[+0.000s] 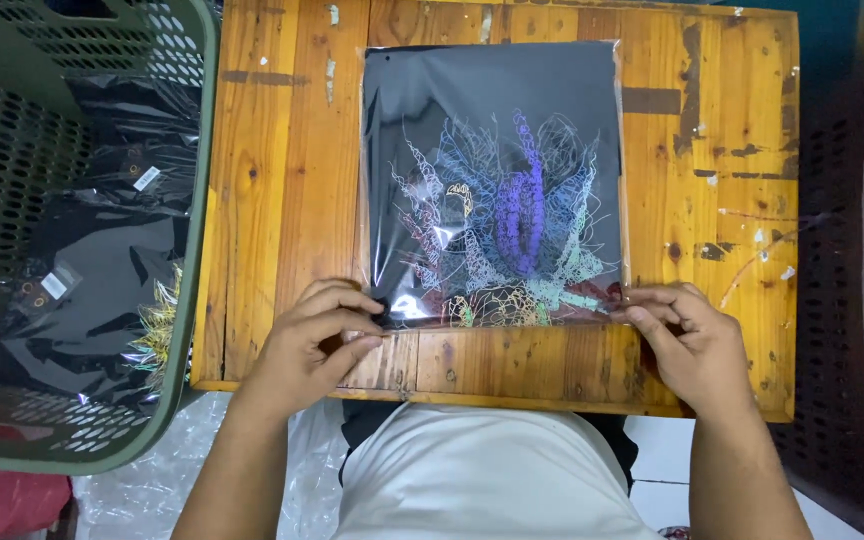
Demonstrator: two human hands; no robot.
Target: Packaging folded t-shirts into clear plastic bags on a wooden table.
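Both hands, left hand (314, 335) and right hand (687, 338), are pinching the bagged black shirt's (497, 185) open plastic edge; you're probably risking wrinkling it, pulling unevenly.

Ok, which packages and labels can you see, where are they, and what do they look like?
Clear plastic bag: flat on the wooden table, holding a black garment with a purple and pastel line print; left hand and right hand pinch its near corners.
Bagged black garments: in the green basket.
Small white label: on one of them.
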